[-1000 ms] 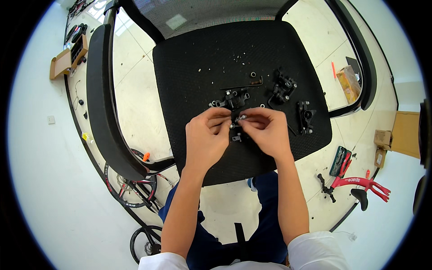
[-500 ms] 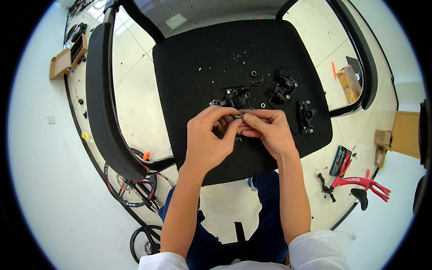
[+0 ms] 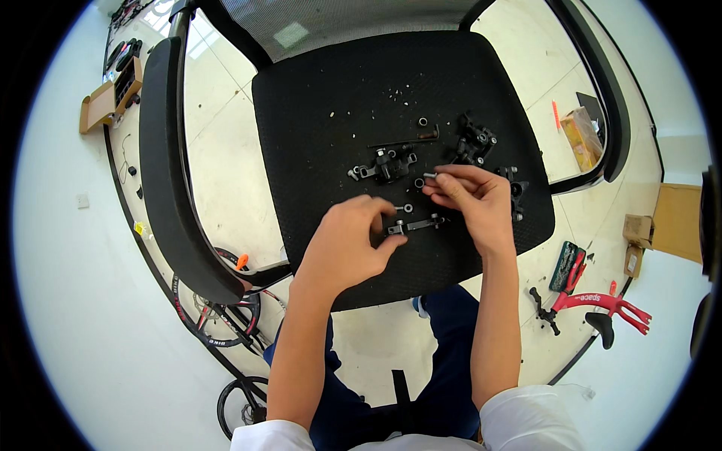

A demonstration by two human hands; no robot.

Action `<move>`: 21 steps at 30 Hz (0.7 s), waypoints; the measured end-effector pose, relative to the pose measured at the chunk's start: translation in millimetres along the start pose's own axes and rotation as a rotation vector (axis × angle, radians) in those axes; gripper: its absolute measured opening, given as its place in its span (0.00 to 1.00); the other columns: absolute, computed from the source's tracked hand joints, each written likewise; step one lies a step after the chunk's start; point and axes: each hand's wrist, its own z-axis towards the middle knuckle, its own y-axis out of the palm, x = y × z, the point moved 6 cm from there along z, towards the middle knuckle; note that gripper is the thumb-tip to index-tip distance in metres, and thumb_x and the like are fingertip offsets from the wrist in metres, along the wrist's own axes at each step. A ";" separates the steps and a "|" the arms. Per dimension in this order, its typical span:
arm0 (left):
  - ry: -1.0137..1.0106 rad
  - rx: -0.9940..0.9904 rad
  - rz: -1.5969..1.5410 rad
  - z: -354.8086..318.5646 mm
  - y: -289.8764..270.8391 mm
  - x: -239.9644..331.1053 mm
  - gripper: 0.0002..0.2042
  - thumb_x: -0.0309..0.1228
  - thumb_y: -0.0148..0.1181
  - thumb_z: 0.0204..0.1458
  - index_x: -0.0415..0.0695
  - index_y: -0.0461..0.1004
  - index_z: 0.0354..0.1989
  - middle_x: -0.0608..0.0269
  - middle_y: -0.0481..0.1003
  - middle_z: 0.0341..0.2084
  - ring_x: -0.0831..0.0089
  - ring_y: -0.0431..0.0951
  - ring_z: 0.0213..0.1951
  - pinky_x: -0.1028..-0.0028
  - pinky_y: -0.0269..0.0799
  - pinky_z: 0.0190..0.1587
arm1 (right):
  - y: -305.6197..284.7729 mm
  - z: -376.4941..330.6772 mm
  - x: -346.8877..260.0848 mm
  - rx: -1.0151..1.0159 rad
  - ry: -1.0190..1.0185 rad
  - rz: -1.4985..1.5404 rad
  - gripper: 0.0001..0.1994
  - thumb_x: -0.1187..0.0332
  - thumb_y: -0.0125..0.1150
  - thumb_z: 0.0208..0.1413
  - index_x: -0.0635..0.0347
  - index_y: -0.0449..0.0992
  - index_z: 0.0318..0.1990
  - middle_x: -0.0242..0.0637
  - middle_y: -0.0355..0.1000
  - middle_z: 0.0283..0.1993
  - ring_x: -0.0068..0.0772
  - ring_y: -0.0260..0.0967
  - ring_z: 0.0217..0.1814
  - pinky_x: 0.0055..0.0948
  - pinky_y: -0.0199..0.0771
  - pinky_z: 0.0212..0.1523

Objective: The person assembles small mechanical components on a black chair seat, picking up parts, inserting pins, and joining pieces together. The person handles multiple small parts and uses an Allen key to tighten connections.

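On the black mesh seat (image 3: 323, 98) of an office chair, near its front edge: a slim dark metal bracket (image 3: 416, 223), long axis lying nearly left to right, right end tipped slightly away, a bright silvery fitting at its left end. Pinched at that left end by the left hand (image 3: 347, 244), thumb and forefinger closed on the bright fitting, remaining fingers curled loosely under. Just beyond the bracket, a small ring-shaped washer (image 3: 408, 207), apart from both hands.

To the right, the right hand (image 3: 472, 199), fingers bent inward, fingertips closed on a tiny pale metal pin (image 3: 429, 176) (too small to tell more than a short cylinder), pointing left toward the seat's middle. Close to that pin, a dark round nut (image 3: 419, 183) flat on the mesh.

Farther back: a chunky black caliper-like assembly (image 3: 383, 164) with a silvery bolt end poking left, a thin dark rod (image 3: 402, 140) lying roughly crosswise, a small black ring (image 3: 423, 121), and a knobbly black clamp piece (image 3: 472, 141) at the right. Scattered pale specks (image 3: 397, 94) (tiny, shape unclear) toward the backrest.

Seat surface woven and matte; armrests (image 3: 162, 150) glossy and curved. Beside the chair on pale floor tiles, a red-handled tool (image 3: 594, 301) at the right, a bicycle wheel (image 3: 218, 316) at lower left.
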 end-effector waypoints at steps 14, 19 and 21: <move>-0.008 0.194 -0.174 9.7 -14.9 -7.7 0.07 0.21 0.69 0.46 0.37 0.82 0.35 0.60 0.80 0.26 0.80 0.74 0.23 0.80 0.67 0.27 | -2.3 2.8 -7.0 0.052 -0.169 -0.168 0.10 0.73 0.65 0.57 0.72 0.80 0.43 0.42 0.81 0.37 0.26 0.79 0.39 0.22 0.78 0.41; -0.002 0.198 -0.173 11.7 -22.0 -18.8 0.08 0.19 0.69 0.46 0.38 0.83 0.37 0.59 0.81 0.28 0.79 0.79 0.28 0.82 0.71 0.31 | 4.4 7.0 0.9 0.060 -0.045 -0.210 0.10 0.72 0.67 0.57 0.71 0.81 0.42 0.39 0.81 0.35 0.24 0.78 0.36 0.21 0.77 0.41; -0.033 0.184 -0.145 12.8 -21.4 -20.0 0.08 0.19 0.68 0.46 0.39 0.83 0.36 0.60 0.81 0.28 0.79 0.80 0.30 0.82 0.72 0.32 | 5.3 8.3 2.8 0.054 -0.050 -0.236 0.10 0.71 0.67 0.56 0.70 0.81 0.42 0.39 0.81 0.35 0.24 0.78 0.37 0.22 0.78 0.39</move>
